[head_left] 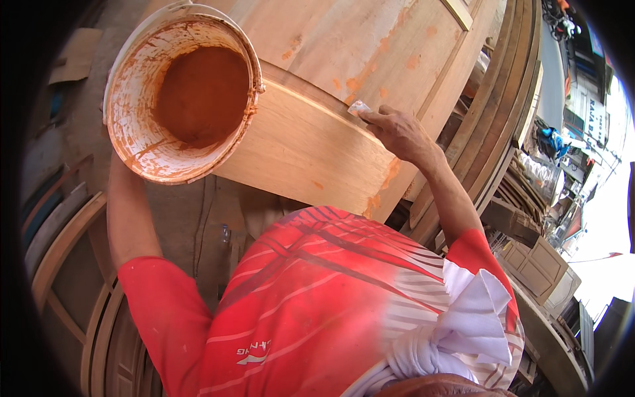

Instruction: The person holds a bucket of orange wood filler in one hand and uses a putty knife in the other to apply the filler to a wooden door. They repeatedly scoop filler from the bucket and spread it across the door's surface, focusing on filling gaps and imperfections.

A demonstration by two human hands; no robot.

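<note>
A white bucket (119,99), smeared inside with orange-brown, tilts toward me at the upper left. Thick orange-brown filler (202,96) fills its lower part. My left forearm (131,212) runs up behind the bucket and bears it in the air; the bucket hides that hand and its fingers. My right hand (399,134) is closed on a small, pale, flat scraper (358,108), orange at its edge. The scraper's tip touches or hovers just over a wooden door panel (301,142), by the groove between two panels. Orange patches dot the wood around it.
Long wooden boards (493,99) lie along the door's right side. Curved wooden frames (69,258) stand at the lower left. Beyond the boards on the right are a small panelled door (532,268), stacked timber and a street. A white cloth (473,314) hangs at my chest.
</note>
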